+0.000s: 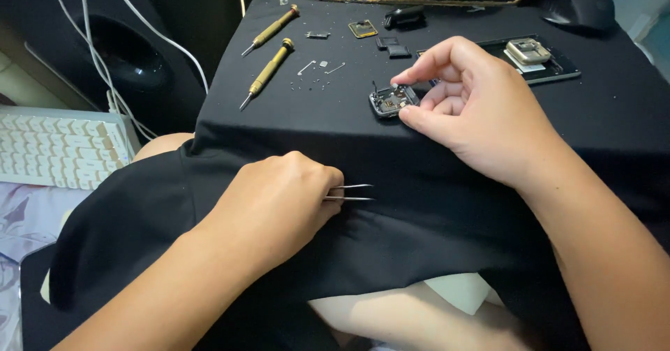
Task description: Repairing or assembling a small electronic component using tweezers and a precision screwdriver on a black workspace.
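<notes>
My right hand (474,103) pinches a small opened watch-like device body (393,101) between thumb and forefinger on the black cloth (433,204). The device's inner parts face up. My left hand (283,204) rests lower on the cloth, closed around metal tweezers (349,192) whose two tips point right and hold nothing. The two hands are apart, the tweezers well below the device.
Two brass-handled screwdrivers (267,63) lie at the upper left beside tiny screws and brackets (317,68). Small chips and parts (363,28) sit farther back. A dark tray with a silver part (528,51) is at the right, a black mouse (576,2) behind it, a white keyboard (59,148) on the left.
</notes>
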